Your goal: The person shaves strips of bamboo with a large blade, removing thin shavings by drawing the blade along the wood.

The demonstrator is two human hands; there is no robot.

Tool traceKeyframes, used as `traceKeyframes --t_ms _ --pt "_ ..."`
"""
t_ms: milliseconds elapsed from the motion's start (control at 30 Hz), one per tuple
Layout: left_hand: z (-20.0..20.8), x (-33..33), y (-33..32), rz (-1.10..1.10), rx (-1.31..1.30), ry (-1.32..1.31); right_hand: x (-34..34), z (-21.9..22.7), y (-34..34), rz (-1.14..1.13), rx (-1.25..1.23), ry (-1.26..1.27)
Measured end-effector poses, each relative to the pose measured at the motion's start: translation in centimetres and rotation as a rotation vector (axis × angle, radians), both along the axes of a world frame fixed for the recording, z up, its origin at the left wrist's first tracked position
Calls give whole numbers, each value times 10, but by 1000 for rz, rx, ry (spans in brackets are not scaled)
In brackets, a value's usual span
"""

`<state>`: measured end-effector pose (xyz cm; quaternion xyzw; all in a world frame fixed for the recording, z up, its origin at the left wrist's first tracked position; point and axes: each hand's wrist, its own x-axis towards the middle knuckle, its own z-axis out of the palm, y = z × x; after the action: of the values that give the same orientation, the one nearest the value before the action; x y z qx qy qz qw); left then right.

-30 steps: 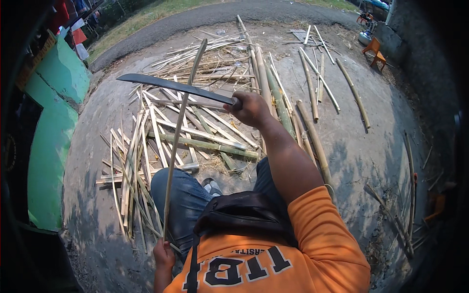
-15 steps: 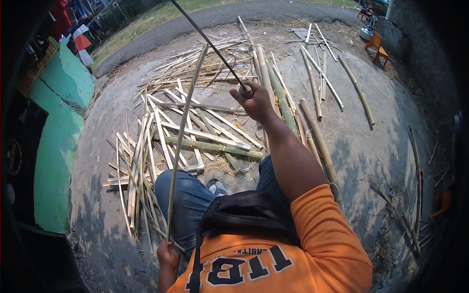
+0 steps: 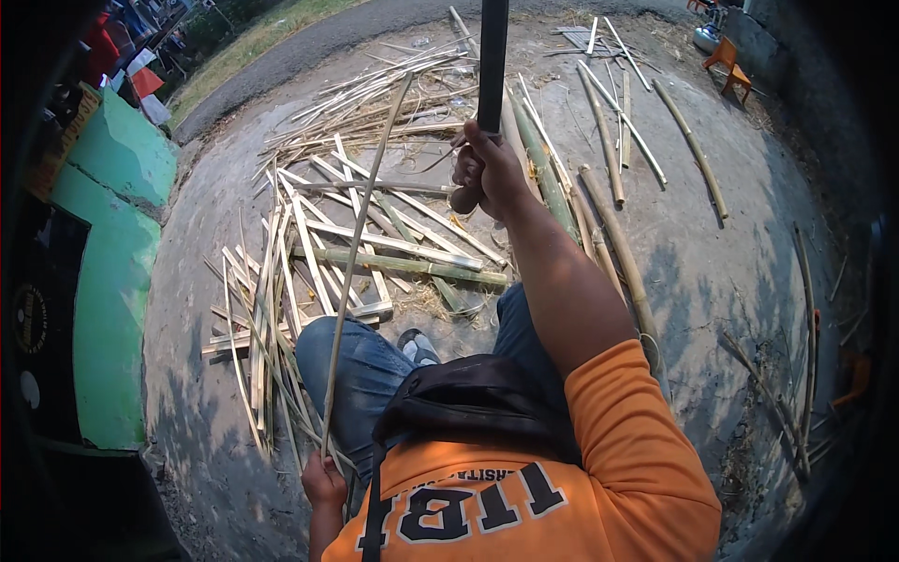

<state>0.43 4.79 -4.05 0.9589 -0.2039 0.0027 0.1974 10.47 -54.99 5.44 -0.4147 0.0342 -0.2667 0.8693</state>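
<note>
Two hands clenched: right hand gripping machete raised above bamboo pile, left hand pinching bamboo strip.

The pile of split bamboo strips lies on the ground in front of the person's knees. To the right of this pile lie whole bamboo poles, and beyond them, far right, stands a small chair. Left of the pile runs a wall. Behind the pile passes a road. Above the pile the right hand holds a machete; near the pile's closer edge, the left hand holds a long strip.
</note>
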Motion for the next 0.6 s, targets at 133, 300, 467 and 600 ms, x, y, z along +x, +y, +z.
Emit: traceKeyframes --t_ms 133,300,467,600 --pt "0 -2 2 21 30 -6 -4 5 1 11 74 -19" --pt "3 -2 3 4 52 -47 -7 5 -9 -2 205 -81" --pt "6 -2 4 -8 40 -44 -5 2 -10 -70 222 -25" --pt "6 -1 3 4 43 -45 -4 -1 -10 -3 278 -22"
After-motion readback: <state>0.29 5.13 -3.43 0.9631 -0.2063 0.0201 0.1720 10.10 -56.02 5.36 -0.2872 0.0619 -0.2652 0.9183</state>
